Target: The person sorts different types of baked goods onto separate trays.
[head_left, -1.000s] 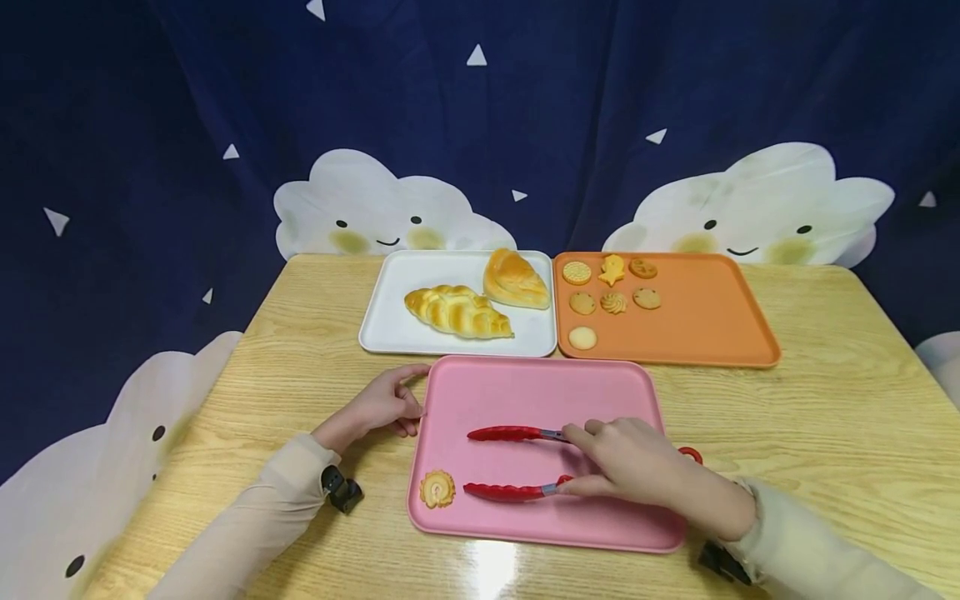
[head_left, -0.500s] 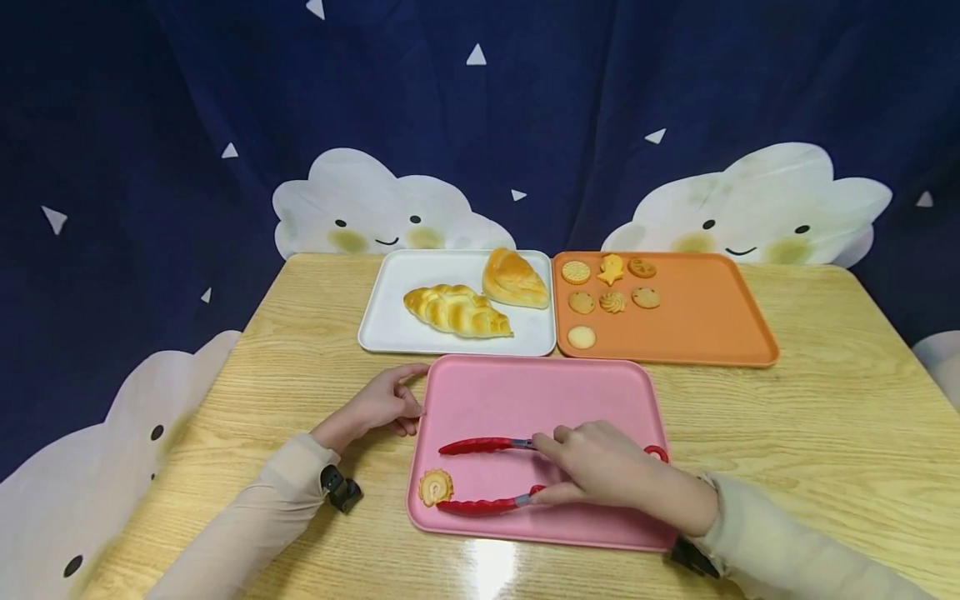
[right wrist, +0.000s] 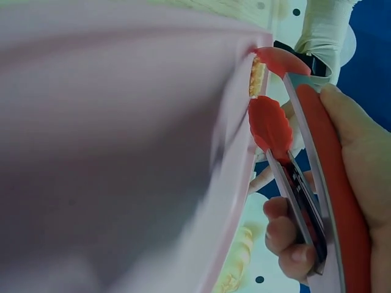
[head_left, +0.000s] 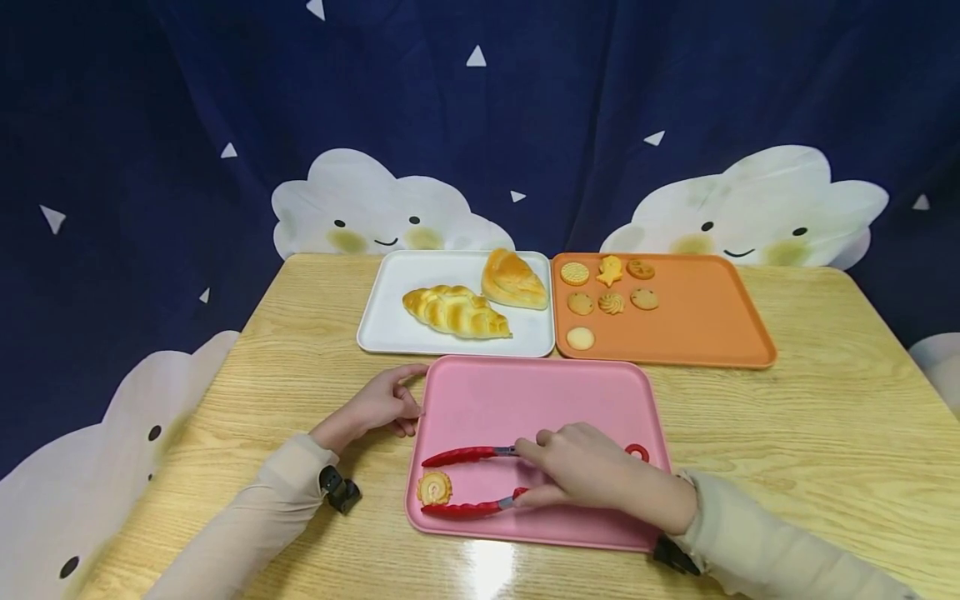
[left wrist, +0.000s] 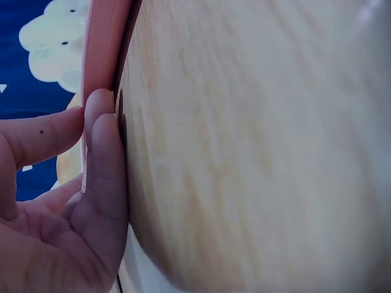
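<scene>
In the head view my right hand (head_left: 581, 467) holds red-tipped tongs (head_left: 468, 455), thumb and fingers on opposite arms. Their jaws stand apart on either side of a round scalloped cookie (head_left: 434, 489) in the near left corner of the pink tray (head_left: 540, 400). The lower tip overlaps the cookie's near edge; the upper one lies just beyond it. The right wrist view shows the cookie edge-on between the red tips. My left hand (head_left: 378, 402) grips the tray's left side, its thumb (left wrist: 46, 134) at the rim and fingertips (left wrist: 101, 107) against the outer wall.
Behind the pink tray stands a white tray (head_left: 382, 321) with a braided bread (head_left: 457, 312) and a folded pastry (head_left: 513, 279). Beside it, an orange tray (head_left: 705, 308) bears several small cookies (head_left: 611, 303) toward its left. A dark blue cloud-print curtain (head_left: 555, 100) hangs behind the table.
My right hand has moved the tongs left across the pink tray, and their tips have come from beside the cookie to either side of it. My left hand stays at the tray's edge.
</scene>
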`<action>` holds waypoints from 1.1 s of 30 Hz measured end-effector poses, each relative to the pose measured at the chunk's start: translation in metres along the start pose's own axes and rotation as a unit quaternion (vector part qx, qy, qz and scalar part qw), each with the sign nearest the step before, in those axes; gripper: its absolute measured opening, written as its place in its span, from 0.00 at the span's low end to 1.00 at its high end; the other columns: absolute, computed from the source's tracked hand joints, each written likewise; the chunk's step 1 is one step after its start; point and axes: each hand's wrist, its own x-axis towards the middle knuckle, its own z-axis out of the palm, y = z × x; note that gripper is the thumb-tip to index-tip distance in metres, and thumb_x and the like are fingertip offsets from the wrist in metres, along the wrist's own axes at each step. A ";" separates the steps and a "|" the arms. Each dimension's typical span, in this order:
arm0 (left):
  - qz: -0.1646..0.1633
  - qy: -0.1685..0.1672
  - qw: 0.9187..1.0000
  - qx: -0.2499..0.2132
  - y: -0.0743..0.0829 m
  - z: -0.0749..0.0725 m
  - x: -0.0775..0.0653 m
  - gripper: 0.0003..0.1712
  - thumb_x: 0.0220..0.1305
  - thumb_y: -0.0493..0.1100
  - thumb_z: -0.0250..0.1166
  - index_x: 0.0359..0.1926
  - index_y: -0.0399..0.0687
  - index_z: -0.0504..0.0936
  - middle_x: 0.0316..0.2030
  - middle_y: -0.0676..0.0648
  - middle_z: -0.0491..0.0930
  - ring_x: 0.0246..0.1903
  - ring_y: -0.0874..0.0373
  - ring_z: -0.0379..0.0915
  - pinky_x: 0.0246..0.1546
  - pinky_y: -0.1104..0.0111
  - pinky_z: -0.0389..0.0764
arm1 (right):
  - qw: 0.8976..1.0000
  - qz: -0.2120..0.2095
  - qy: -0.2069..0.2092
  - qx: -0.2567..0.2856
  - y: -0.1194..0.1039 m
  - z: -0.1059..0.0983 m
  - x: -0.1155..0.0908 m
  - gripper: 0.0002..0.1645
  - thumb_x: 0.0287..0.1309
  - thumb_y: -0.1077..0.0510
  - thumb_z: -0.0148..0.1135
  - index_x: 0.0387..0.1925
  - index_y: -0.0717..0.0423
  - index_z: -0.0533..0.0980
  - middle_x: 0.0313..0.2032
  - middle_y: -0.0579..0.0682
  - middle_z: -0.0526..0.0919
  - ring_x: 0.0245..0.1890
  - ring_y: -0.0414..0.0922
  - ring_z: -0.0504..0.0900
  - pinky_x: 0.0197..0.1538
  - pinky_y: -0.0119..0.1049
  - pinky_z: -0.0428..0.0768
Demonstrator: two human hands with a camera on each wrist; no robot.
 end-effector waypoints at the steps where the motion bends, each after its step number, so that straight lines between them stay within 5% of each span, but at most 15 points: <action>1: 0.000 0.001 1.000 0.001 0.000 0.000 0.000 0.37 0.53 0.25 0.56 0.65 0.33 0.56 0.18 0.39 0.75 0.15 0.54 0.75 0.18 0.63 0.77 | 1.000 -0.003 0.001 0.000 0.000 0.000 0.001 0.28 0.48 0.28 0.53 0.25 0.49 0.67 0.14 0.37 0.57 0.11 0.34 0.56 0.17 0.28 0.58; 6: -0.001 0.002 1.000 0.001 -0.001 0.000 0.000 0.37 0.52 0.25 0.56 0.64 0.34 0.57 0.19 0.38 0.75 0.15 0.54 0.75 0.18 0.63 0.77 | 1.000 -0.023 0.006 -0.015 0.001 -0.001 0.003 0.27 0.50 0.29 0.52 0.24 0.48 0.66 0.13 0.37 0.57 0.11 0.33 0.55 0.16 0.27 0.57; 13: -0.004 0.008 1.000 0.001 -0.029 -0.003 0.018 0.38 0.52 0.27 0.58 0.65 0.41 0.58 0.17 0.43 0.75 0.14 0.55 0.75 0.16 0.64 0.76 | 1.000 -0.016 -0.003 -0.006 0.002 -0.008 0.002 0.27 0.51 0.31 0.52 0.24 0.49 0.66 0.14 0.37 0.57 0.12 0.34 0.56 0.16 0.27 0.58; 33: -0.011 0.008 1.000 -0.002 -0.027 -0.004 0.017 0.39 0.52 0.26 0.57 0.66 0.39 0.56 0.18 0.41 0.75 0.15 0.55 0.74 0.16 0.64 0.76 | 0.999 0.031 0.016 0.017 0.015 -0.018 -0.009 0.26 0.50 0.31 0.53 0.25 0.49 0.67 0.14 0.37 0.56 0.12 0.34 0.55 0.17 0.27 0.58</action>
